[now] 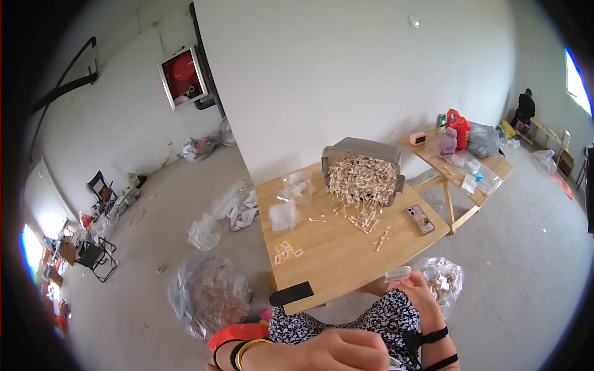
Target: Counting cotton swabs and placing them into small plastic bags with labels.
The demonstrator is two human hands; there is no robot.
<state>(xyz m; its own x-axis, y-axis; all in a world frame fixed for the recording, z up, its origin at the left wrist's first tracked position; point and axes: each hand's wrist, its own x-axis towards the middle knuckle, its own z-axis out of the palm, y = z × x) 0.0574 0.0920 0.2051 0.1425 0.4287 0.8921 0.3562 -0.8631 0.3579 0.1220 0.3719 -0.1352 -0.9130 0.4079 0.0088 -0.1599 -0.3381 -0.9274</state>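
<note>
My right hand (419, 293) is closed on a small clear packet of cotton swabs (398, 273), just off the table's near right edge. Low in front of my body, my left hand (352, 350) has its fingers curled in; whatever lies inside them is hidden. A grey plastic tub (365, 147) lies tipped on the wooden table (328, 266), its open side toward me. Cotton swabs (362, 179) fill it and spill onto the tabletop, with a few loose ones (382, 239) nearer me. Clear plastic bags (284, 215) and small yellow-and-white labels (286, 251) lie on the left.
A phone (421, 220) lies near the table's right edge, a black strip (292, 294) at its near left corner. Filled clear bags stand on the floor to the left (213, 297) and right (442, 281). A second table (445, 167) holds a red bottle (458, 127). Another person (525, 106) is far right.
</note>
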